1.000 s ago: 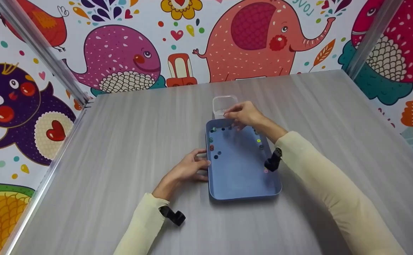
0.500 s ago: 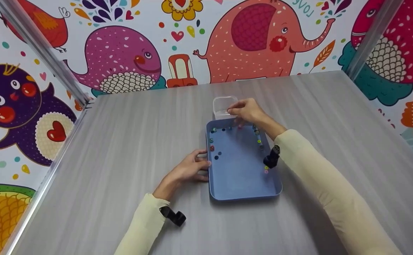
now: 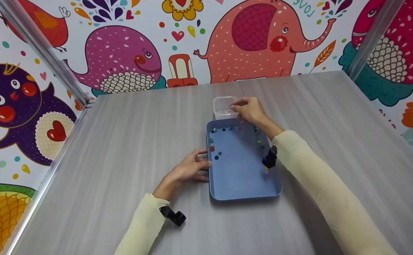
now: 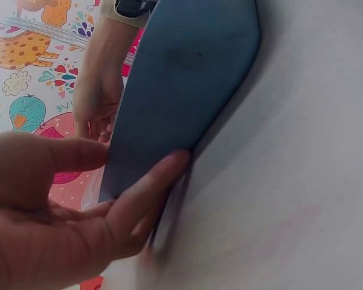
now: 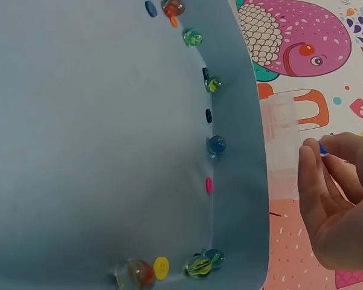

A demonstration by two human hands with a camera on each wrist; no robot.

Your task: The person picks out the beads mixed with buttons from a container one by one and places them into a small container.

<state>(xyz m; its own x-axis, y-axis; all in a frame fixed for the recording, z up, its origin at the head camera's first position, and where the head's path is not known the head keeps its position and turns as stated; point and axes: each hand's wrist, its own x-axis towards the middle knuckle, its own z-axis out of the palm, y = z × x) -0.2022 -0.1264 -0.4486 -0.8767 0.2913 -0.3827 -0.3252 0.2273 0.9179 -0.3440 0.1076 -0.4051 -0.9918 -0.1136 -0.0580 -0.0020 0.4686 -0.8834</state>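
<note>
My right hand is at the right rim of a small clear plastic box behind the tray. In the right wrist view its thumb and fingertips pinch a small blue-and-white piece, mostly covered by the fingers. My left hand touches the left outer wall of a blue rectangular tray with fairly straight fingers. Along the tray's walls lie glass marbles, such as a blue marble and a large swirled marble. Among them are small buttons, including a yellow button and a pink button.
The tray stands on a grey wood-grain table. Cartoon-printed panels close off the back and sides, with a metal post at the left corner. Two dark buttons lie off the tray's left wall.
My right hand has shifted slightly right and up, from over the box's front edge to its right rim. A pink button in the tray is now uncovered. The left hand stays put.
</note>
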